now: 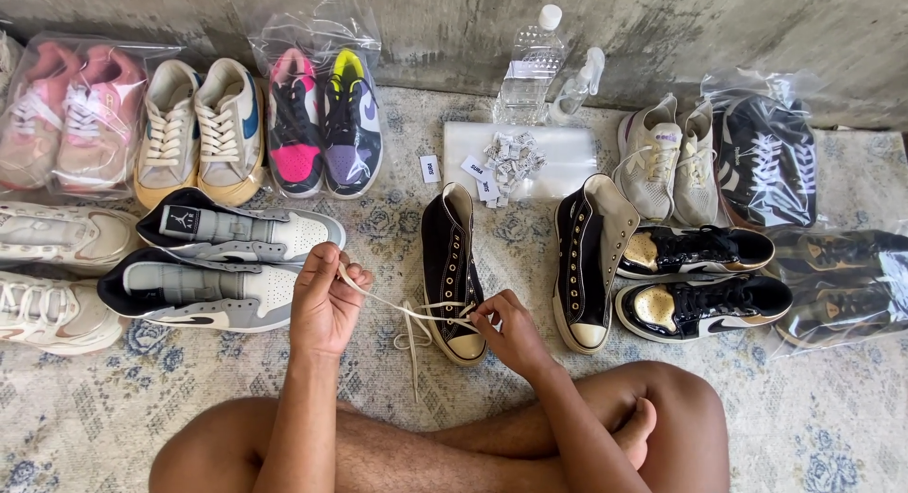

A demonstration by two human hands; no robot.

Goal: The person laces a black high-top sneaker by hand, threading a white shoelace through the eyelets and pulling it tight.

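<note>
A black high-top canvas shoe with a cream toe cap lies in front of my crossed legs. A cream lace runs through its lowest eyelets. My left hand pinches one lace end, pulled up and to the left. My right hand holds the other lace end right at the toe of the shoe. The matching second high-top stands unlaced to the right.
Grey and white sneakers lie left, glossy black and gold ones right. Bagged pairs and loose shoes line the wall, with a water bottle, a small spray bottle and paper tags on a plastic bag. A patterned rug covers the floor.
</note>
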